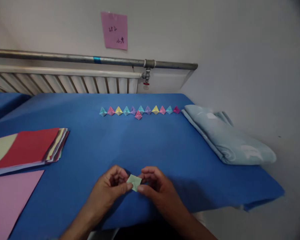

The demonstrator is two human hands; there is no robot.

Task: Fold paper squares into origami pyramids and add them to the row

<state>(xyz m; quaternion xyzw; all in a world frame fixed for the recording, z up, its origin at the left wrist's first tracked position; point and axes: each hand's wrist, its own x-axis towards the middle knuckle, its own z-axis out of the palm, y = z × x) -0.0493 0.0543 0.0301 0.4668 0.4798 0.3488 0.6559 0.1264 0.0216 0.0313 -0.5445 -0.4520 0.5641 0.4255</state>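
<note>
A small folded piece of pale green paper [134,182] is held just above the front part of the blue-covered table. My left hand [113,182] pinches its left side between thumb and fingers. On the opposite side, my right hand [155,185] grips the right corner, thumb in front and fingers curled behind. Toward the back of the table lies a row of small folded paper shapes [126,111] in blue, pink, yellow and purple. One pink folded shape [138,115] sits slightly in front of that row.
At the left lie a stack of coloured paper sheets [27,146] and a pink sheet [13,203]. A folded light-blue blanket [225,133] rests on the right edge of the blue tablecloth [90,140]. Behind are a radiator [85,84], a metal pipe [65,57] and a pink note [115,30].
</note>
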